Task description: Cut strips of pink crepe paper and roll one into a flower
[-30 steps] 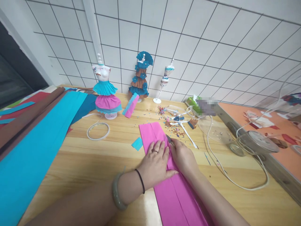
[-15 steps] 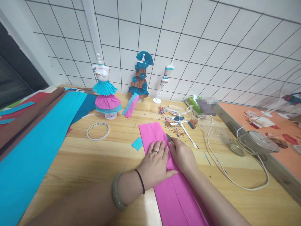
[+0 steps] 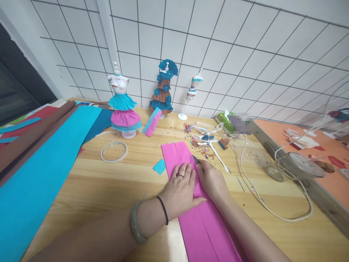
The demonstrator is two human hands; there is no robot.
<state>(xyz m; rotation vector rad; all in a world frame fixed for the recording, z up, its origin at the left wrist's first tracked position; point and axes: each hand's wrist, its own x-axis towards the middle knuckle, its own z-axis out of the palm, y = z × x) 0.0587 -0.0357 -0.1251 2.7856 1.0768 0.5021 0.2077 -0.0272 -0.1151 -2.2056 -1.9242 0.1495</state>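
Observation:
A long folded strip of pink crepe paper (image 3: 203,218) runs from the near edge of view up the middle of the wooden table. Flat on top of it lies my left hand (image 3: 182,185), fingers stretched out and thumb apart, pressing the paper down. My right hand (image 3: 214,180) is closed around a dark-bladed knife (image 3: 196,160) at the strip's right edge. The blade tip points away from me, beside the paper; its handle is mostly hidden in my fingers. A small blue paper scrap (image 3: 159,166) sits left of the strip.
Three small dress forms stand at the back: one in a blue-and-pink skirt (image 3: 124,112), one in a brown-and-teal dress (image 3: 164,91), one bare (image 3: 193,89). Tape (image 3: 113,151) and blue crepe paper (image 3: 49,167) lie left. Paper scraps (image 3: 207,143), a white cord (image 3: 272,214) and a clear jar (image 3: 294,165) lie right.
Almost nothing differs. Both hands, the knife and the pink paper keep their places; the view has shifted very slightly.

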